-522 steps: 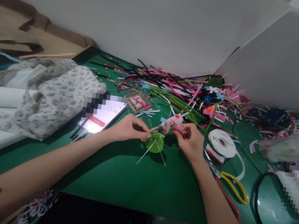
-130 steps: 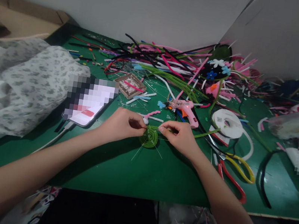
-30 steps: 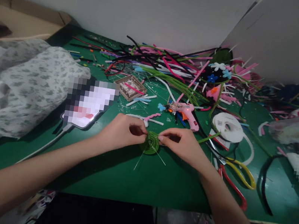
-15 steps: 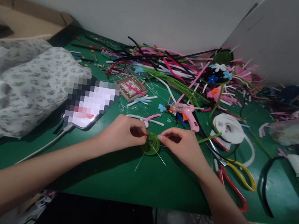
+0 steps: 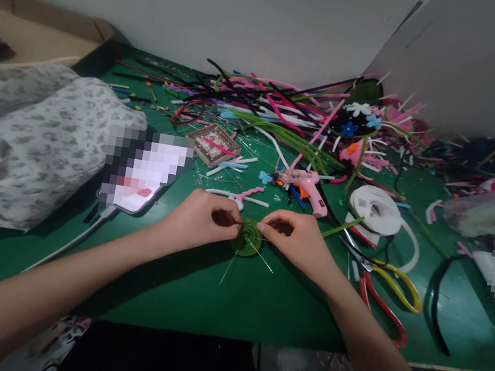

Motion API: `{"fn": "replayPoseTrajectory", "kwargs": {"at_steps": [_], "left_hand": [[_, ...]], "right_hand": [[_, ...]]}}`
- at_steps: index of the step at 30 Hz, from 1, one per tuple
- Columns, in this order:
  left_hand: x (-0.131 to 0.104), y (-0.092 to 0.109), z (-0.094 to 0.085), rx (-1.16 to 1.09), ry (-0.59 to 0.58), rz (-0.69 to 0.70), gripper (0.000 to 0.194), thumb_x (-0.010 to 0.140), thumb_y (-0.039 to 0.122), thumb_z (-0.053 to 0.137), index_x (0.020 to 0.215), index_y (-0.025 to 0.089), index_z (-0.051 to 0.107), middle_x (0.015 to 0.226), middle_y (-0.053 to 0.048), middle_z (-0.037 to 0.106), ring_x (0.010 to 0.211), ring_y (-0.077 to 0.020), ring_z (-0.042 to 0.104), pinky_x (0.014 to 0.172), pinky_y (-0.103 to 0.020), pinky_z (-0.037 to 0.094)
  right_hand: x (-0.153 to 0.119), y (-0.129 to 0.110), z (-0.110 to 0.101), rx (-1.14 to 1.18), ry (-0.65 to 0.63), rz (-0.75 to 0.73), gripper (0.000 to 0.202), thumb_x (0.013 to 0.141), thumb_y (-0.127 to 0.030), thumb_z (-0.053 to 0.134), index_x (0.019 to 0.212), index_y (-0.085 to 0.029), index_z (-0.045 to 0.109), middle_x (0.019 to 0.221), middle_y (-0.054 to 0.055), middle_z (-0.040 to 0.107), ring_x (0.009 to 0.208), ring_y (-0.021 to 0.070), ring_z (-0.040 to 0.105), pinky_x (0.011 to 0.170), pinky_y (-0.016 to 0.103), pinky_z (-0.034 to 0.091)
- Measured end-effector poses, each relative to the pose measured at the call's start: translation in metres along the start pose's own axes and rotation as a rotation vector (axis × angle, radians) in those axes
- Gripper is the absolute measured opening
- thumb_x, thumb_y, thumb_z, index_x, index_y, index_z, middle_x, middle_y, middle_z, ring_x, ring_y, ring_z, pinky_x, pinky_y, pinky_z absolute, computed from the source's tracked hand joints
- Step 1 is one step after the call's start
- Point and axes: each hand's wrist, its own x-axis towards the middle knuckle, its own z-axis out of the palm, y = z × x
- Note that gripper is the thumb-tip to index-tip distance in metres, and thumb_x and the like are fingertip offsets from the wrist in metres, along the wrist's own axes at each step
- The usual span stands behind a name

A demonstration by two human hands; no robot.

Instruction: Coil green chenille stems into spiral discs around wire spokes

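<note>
Pinching the green coil [image 5: 246, 245] at its eleven o'clock edge, the left hand [image 5: 207, 220] has its grip closed on the rim; the right hand [image 5: 298, 239] brings its grip together at one o'clock, apparently on the rim too. From the coil, a pink glue gun [image 5: 311, 190] lies at one o'clock, a white spool [image 5: 386, 217] at two, on the worktop [image 5: 228, 308].

Single head cam, worn on person's head, looks fwd & down over green surface [image 5: 191, 302] at close range; wall [image 5: 238, 8] behind, near edge below. No 2nd view, so no overlap.
</note>
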Motion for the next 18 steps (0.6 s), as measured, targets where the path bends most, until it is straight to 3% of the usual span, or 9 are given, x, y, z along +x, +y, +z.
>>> {"fn": "replayPoseTrajectory", "kwargs": {"at_steps": [18], "left_hand": [[0.0013, -0.0018, -0.0034, 0.017, -0.048, 0.033, 0.008, 0.076, 0.02, 0.061, 0.076, 0.017, 0.069, 0.069, -0.001, 0.069, 0.063, -0.0138, 0.064, 0.057, -0.022, 0.045]], "right_hand": [[0.0029, 0.0017, -0.0017, 0.085, -0.068, 0.023, 0.009, 0.082, -0.024, 0.06, 0.079, -0.019, 0.067, 0.077, 0.003, 0.07, 0.071, 0.0155, 0.066, 0.067, 0.028, 0.051]]}}
